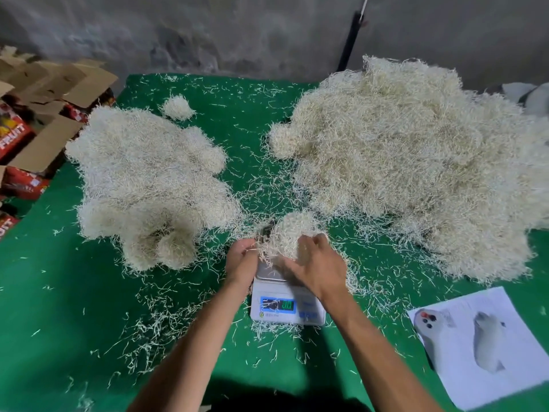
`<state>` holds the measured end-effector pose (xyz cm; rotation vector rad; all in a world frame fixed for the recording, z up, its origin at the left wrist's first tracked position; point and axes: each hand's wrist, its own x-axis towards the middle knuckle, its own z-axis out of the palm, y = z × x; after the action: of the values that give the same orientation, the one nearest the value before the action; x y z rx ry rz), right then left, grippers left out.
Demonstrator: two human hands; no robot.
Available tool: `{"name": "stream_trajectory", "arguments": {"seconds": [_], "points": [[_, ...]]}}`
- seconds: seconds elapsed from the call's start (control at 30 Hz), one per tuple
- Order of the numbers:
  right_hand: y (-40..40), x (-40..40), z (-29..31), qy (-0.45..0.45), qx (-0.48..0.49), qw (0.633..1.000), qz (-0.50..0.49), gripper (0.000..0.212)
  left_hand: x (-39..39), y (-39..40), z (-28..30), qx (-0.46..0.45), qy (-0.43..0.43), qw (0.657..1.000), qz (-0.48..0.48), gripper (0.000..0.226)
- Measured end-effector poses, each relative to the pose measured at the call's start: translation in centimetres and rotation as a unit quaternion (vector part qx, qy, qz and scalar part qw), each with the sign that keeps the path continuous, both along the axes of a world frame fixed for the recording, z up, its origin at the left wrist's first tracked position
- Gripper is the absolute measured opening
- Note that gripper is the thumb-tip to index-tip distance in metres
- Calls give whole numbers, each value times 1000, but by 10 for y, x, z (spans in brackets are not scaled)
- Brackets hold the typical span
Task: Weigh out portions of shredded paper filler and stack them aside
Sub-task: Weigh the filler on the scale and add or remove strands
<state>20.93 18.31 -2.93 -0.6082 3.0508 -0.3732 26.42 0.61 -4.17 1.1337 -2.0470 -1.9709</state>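
Item: one portion of shredded paper filler (289, 233), a rounded clump over the steel pan of a small white digital scale (286, 304), held between both hands. Left hand (242, 260): at the clump's left edge, fingers curled into the strands. Right hand (319, 267): on the clump's right and near side, fingers bent into the paper. Left of the scale: a stack of weighed portions (148, 185), well apart. Right: the large loose heap (410, 165). Surface: green table cloth (59, 322), littered with stray strands. Near right corner: a printed sheet (487, 349). Far left: open cardboard boxes (38, 114).
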Motion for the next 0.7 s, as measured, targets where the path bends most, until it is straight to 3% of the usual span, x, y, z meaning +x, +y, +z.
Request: {"name": "stream_trajectory", "arguments": {"seconds": [0.07,0.17,0.27,0.4,0.57,0.7], "points": [[12,9,-4,-36,-38,999,-13,101,12,-4,-10,-46,1,999,-23,23],[32,25,-13,-42,-235,969,-61,70,26,-11,-13,-69,-17,997,-23,17],[49,43,-25,-57,-327,937,-112,53,45,-20,-16,-32,5,999,-26,21],[64,68,-45,-128,-362,910,-157,50,78,-25,-20,39,31,999,-4,18],[65,95,-60,-140,-436,868,-193,41,109,-20,-32,65,46,997,6,24],[64,96,-63,-156,-446,854,-216,37,122,-26,-36,83,58,994,40,26]]}}
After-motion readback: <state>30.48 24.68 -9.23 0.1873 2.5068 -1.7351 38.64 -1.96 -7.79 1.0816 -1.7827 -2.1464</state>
